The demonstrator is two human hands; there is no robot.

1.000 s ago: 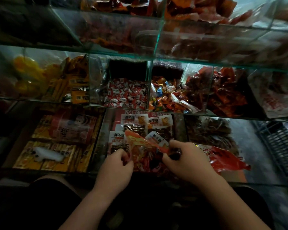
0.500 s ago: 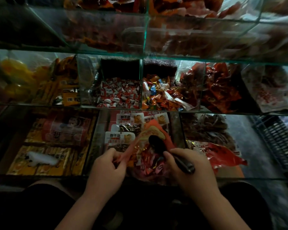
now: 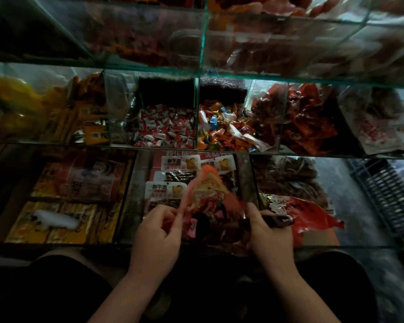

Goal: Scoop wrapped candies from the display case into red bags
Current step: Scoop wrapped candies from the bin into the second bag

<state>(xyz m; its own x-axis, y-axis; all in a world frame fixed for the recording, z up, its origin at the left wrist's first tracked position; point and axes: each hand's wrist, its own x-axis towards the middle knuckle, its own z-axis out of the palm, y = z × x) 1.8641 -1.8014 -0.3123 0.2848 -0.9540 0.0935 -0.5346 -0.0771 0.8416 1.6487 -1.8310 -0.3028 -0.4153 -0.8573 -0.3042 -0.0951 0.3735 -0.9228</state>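
Lowered, scoop (image 3: 278,220) lies crosswise, handle rightward, gripped by right hand (image 3: 268,236); left hand (image 3: 156,231) pinches red bag (image 3: 208,190).

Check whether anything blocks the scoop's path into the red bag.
Nothing visible does. The left hand pinches the red bag at its edge, holding the mouth open, and the scoop, gripped by the right hand, appears to have its dark bowl at that opening.

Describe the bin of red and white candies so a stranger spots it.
Look at the glass display case, middle shelf. Just left of its central divider sits the bin of red-and-white wrapped candies. Only this bin is uniformly red and white; its right-hand neighbour holds mixed multicoloured wrappers.
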